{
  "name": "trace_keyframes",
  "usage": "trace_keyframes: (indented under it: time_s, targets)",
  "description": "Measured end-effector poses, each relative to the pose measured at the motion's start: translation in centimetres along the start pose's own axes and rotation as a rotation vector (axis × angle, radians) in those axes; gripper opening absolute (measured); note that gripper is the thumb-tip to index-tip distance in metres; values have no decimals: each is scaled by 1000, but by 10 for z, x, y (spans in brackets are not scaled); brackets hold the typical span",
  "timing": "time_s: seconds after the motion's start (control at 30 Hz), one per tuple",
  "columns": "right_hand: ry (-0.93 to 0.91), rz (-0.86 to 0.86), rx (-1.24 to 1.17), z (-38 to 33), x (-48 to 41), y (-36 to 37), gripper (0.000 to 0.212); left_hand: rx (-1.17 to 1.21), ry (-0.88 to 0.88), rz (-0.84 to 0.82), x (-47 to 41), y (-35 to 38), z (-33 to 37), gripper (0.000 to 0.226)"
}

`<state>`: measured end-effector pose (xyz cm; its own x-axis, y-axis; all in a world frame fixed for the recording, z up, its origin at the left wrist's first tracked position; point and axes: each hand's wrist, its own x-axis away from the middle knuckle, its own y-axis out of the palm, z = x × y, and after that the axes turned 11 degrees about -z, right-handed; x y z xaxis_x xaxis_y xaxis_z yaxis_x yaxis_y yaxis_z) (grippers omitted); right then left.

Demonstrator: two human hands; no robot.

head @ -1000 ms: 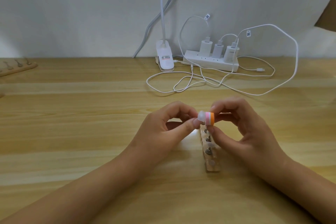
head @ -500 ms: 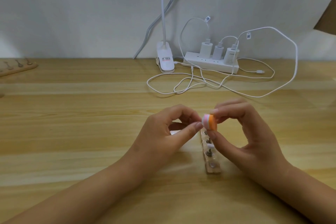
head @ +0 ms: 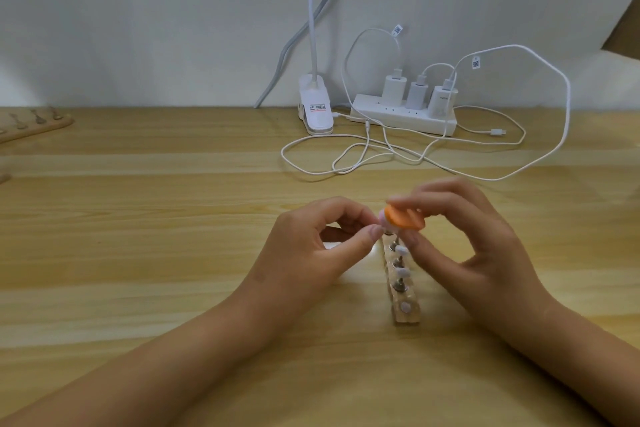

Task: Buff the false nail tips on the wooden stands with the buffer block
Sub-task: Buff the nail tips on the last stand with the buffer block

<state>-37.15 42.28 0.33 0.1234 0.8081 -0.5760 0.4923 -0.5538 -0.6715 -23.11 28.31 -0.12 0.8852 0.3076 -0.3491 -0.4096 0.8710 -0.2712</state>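
1. Wooden stand (head: 406, 310), mid-bench (head: 173, 253), lying lengthwise near-to-far, with false nail tips (head: 403, 273) on its metal pegs.
2. Left hand (head: 311, 253) pinching the farthest tip (head: 383, 218) at the stand's far end.
3. Right hand (head: 485, 253) gripping the orange buffer block (head: 403, 217) against that tip.
4. Power strip (head: 401, 118) and lamp clamp (head: 317, 109) at the bench's back edge.

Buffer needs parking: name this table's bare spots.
Free: light wooden tabletop left of the left hand, up to the far-left wooden rack; also right of the right hand. Crowded: white cables and white power strip behind the hands.
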Motion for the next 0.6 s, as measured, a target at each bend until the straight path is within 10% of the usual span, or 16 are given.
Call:
trace_keyframes:
  time_s: [0.6]
  targets:
    - [77, 51, -47, 1, -3, 1, 30, 117, -23, -12, -1, -1, 0, 5]
